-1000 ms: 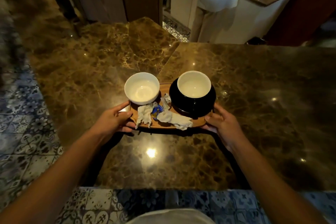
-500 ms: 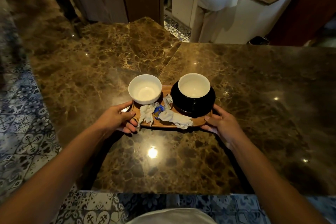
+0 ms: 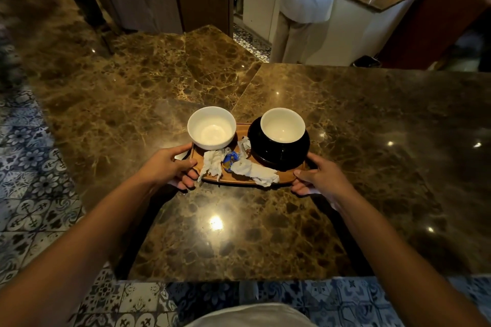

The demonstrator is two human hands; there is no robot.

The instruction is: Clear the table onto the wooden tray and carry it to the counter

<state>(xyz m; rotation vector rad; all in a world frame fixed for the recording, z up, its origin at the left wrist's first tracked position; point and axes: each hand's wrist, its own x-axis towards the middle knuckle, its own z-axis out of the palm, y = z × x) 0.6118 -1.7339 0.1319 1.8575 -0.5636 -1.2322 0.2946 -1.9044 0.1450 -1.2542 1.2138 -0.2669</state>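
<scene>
Hands grip wooden tray (image 3: 239, 180) at both ends: left hand (image 3: 166, 164) clasps left edge, right hand (image 3: 322, 179) clasps right edge. Tray over marble worktop (image 3: 372, 119); lifted or resting, cannot tell. On tray: white bowl (image 3: 211, 127) at left, white cup (image 3: 282, 125) on black saucer (image 3: 279, 152) at right, crumpled napkins (image 3: 255, 171) and blue wrapper (image 3: 230, 158) between.
</scene>
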